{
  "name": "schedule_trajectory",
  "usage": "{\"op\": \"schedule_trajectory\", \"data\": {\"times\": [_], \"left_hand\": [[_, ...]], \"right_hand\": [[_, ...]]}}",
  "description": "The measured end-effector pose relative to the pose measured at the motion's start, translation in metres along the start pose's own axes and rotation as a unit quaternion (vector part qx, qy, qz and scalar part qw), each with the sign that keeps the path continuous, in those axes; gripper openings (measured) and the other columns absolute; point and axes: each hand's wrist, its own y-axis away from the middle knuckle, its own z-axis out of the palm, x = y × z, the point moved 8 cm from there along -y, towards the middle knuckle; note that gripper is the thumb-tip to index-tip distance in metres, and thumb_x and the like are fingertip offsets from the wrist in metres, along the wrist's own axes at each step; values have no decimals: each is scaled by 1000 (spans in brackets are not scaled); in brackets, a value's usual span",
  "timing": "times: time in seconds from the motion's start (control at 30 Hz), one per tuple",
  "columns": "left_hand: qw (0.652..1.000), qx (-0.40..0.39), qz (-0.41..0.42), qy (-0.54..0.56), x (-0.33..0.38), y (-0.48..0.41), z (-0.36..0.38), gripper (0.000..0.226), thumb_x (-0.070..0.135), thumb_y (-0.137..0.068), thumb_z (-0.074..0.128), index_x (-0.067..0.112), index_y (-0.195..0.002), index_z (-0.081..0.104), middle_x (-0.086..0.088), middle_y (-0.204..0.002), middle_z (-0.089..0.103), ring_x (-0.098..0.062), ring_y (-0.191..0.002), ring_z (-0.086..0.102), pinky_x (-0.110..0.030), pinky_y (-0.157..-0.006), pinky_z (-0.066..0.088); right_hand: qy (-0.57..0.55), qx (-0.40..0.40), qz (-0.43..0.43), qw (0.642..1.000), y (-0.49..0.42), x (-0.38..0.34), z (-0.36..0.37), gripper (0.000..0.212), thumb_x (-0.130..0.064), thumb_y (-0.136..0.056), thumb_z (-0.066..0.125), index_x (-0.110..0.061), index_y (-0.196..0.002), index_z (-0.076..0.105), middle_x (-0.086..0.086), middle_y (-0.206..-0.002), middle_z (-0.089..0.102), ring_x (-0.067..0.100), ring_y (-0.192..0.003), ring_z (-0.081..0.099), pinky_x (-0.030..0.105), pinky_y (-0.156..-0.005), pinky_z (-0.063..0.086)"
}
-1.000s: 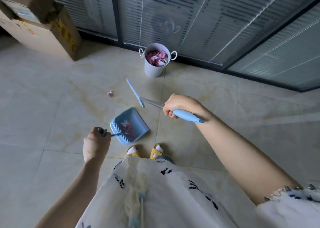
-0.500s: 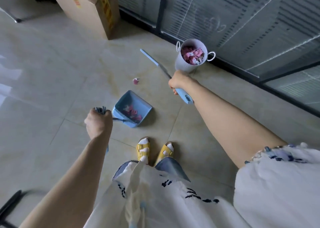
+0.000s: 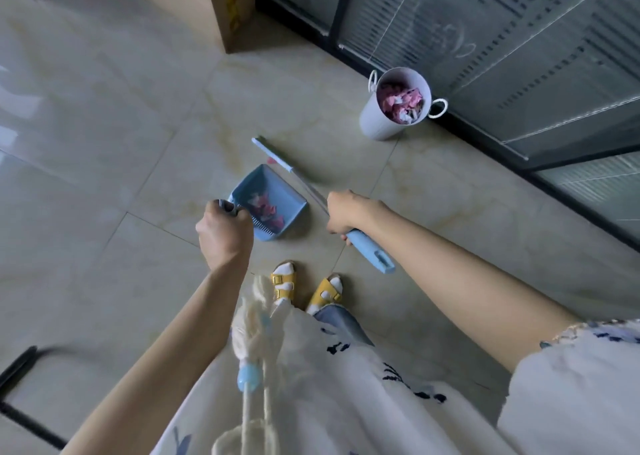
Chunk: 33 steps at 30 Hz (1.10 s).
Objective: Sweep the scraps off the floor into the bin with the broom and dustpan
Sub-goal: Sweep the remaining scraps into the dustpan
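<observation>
A blue dustpan point(image 3: 289, 200) sits on the tiled floor with pink and white scraps point(image 3: 265, 209) inside. My left hand point(image 3: 225, 235) grips the top of the dustpan's long handle. My right hand point(image 3: 349, 212) grips the broom handle point(image 3: 369, 252). The broom's blue head point(image 3: 272, 153) rests on the floor at the dustpan's far edge, with one pink scrap point(image 3: 271, 160) against it. A white bin point(image 3: 384, 115) with loop handles stands near the glass wall, holding pink scraps.
A cardboard box point(image 3: 207, 4) stands at the back left. A glass wall with a dark frame point(image 3: 485, 139) runs along the right. My sandalled feet point(image 3: 304, 288) are just behind the dustpan. A dark bar point(image 3: 20, 368) lies at the lower left.
The broom head has swung from the far floor to the dustpan's mouth, bringing the loose pink scrap with it. My view has turned left. Both hands keep their grips.
</observation>
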Motion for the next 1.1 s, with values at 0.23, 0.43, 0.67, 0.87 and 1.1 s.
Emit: {"op": "schedule_trajectory", "data": {"times": [0.23, 0.43, 0.67, 0.87, 1.1], "left_hand": [[1000, -3, 0, -5, 3, 1, -6, 18, 12, -82, 48, 2, -93, 58, -24, -96, 62, -41, -92, 58, -39, -78, 47], [1000, 0, 0, 8, -2, 3, -3, 18, 14, -83, 49, 3, -93, 59, -22, -95, 63, -40, -89, 60, -39, -77, 49], [1000, -6, 10, 9, -2, 9, 8, 19, 11, -82, 46, 0, -92, 58, -24, -96, 63, -42, -88, 59, -37, -70, 46], [1000, -15, 20, 6, 1, 24, 17, 29, 12, -84, 45, -2, -105, 59, -24, -103, 63, -40, -91, 57, -37, -75, 46], [997, -48, 7, 55, -6, 30, 15, 19, 14, -82, 41, 4, -92, 55, -23, -100, 64, -35, -67, 68, -37, -64, 59]], "right_hand": [[-128, 10, 20, 992, 24, 8, -46, 14, -8, -76, 56, -6, -62, 60, 0, -32, 50, 16, -38, 48, 24, -55, 43], [-70, 105, 26, 992, 12, 1, -46, 26, -4, -89, 49, -9, -64, 46, -1, -41, 54, 10, -28, 50, 16, -46, 40], [-97, 72, 19, 993, 2, 12, -2, 2, -4, -90, 56, -2, -90, 57, 6, -60, 56, 19, -52, 56, 28, -49, 47], [-154, 28, 4, 988, 16, 19, 42, 26, -8, -88, 56, 2, -112, 56, 5, -60, 58, 18, -55, 63, 38, -76, 60], [-305, 34, 10, 952, 39, 50, 34, 20, -4, -78, 61, 1, -96, 67, 7, -54, 54, 16, -43, 50, 18, -42, 43]]}}
